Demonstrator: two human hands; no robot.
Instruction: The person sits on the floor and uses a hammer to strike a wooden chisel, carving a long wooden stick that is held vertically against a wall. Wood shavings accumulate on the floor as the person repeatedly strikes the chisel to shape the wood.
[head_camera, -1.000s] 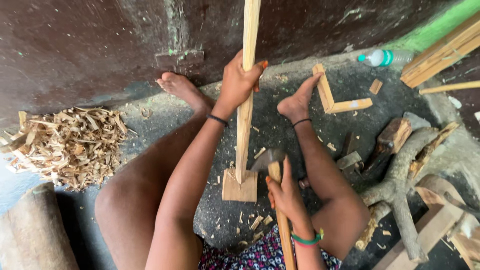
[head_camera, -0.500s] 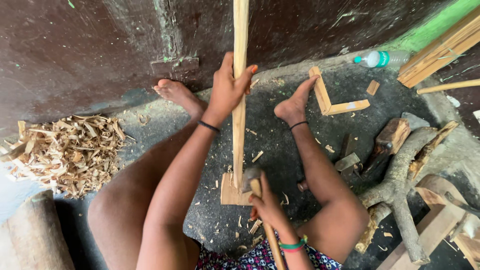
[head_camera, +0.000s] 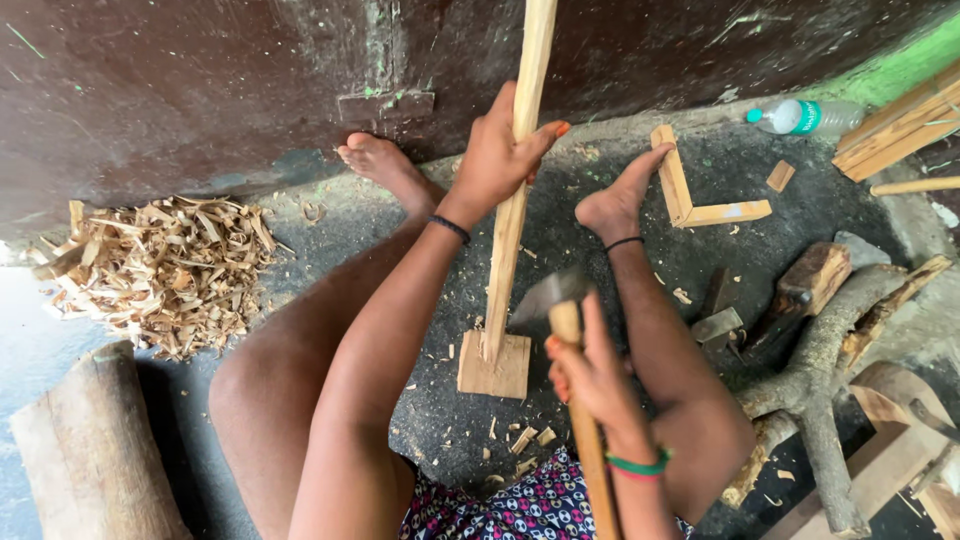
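Left hand (head_camera: 503, 150) is wrapped tight around a long pale wooden stick (head_camera: 512, 190), gripping it high up while its lower end stands on a small flat wood block (head_camera: 494, 365) well below the hand. That stick looks stiff and light, rough rather than slippery; holding it high, clear of the tool's edge, seems sensible. Right hand (head_camera: 592, 375) is closed on the wooden handle of a hatchet (head_camera: 560, 305), whose metal head sits just beside the stick's lower part. Half a second ago the head lay down near the block; now it is raised higher. Far left of the hands lies a pile of shavings (head_camera: 160, 270); far right, a plastic bottle (head_camera: 805, 116).
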